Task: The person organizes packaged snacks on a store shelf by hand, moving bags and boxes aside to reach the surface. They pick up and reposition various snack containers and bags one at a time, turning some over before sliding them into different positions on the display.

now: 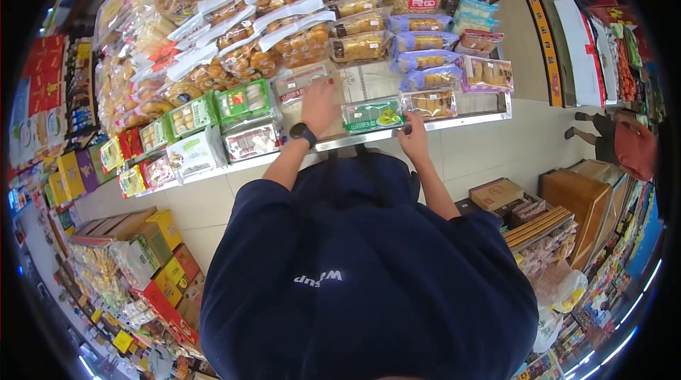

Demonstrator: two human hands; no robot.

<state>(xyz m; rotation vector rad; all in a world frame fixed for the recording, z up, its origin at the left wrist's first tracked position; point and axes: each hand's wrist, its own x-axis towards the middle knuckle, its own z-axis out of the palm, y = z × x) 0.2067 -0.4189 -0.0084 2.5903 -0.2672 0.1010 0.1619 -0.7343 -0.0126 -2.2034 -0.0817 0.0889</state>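
My left hand (321, 105), with a dark watch on the wrist, reaches over the front of the display shelf. Its stretched fingers, slightly blurred, lie at a flat pack with a brownish-red label (301, 82). My right hand (413, 137) is at the metal front rail (468, 121), its fingers bent by the right corner of a green pastry pack (372, 115). A small dark spot shows at those fingertips; what it is I cannot make out. Just right of the green pack is a clear pack of brown pastries (430, 103).
Green-framed packs (245, 101) and a white pack (195, 151) stand left along the rail. Behind are bagged buns (301, 41), roll cakes (360, 47) and purple-ended packs (425, 41). Boxes (496, 194) sit behind me on the right. A person (603, 130) is in the far right aisle.
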